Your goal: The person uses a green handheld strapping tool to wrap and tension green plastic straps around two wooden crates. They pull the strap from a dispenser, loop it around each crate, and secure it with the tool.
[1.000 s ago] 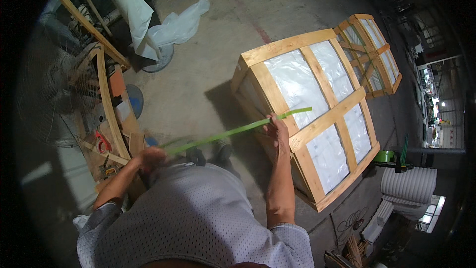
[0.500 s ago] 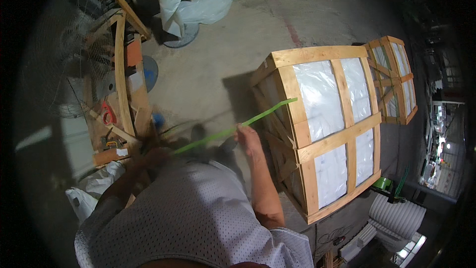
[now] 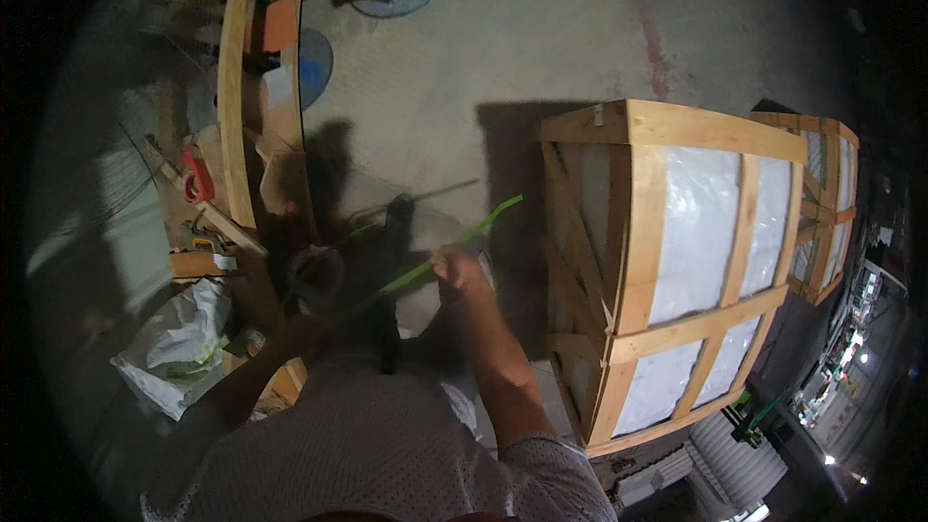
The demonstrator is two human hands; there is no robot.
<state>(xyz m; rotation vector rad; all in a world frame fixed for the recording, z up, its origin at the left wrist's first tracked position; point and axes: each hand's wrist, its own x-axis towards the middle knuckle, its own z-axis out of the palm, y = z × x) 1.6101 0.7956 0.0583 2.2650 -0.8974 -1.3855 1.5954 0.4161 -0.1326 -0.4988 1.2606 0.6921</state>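
Observation:
A bright green flat strap (image 3: 411,276) stretches slantwise in front of my body, its free end up toward the crate. My right hand (image 3: 460,269) is closed around it, pinching it part-way along. Down at the strap's other end, my left hand (image 3: 307,329) lies in deep shadow and its fingers are smeared. A pale, blurred ring shape (image 3: 317,275) shows just above that hand; I cannot make out what it is. To the right stands a wooden crate (image 3: 638,232) of light slats over white plastic-wrapped contents, apart from the strap.
On my left, a wooden bench frame (image 3: 232,87) carries a red-handled tool (image 3: 197,179) and wood offcuts. Below it sits a white plastic bag (image 3: 179,348). A second crate (image 3: 826,203) stands behind the first. A ribbed white roll (image 3: 739,464) lies at the lower right.
The view has shifted, so the crates sit lower and farther right. The strap's free end, which overlapped the crate's edge in view, now shows against the floor shadow. My right hand still grips the strap.

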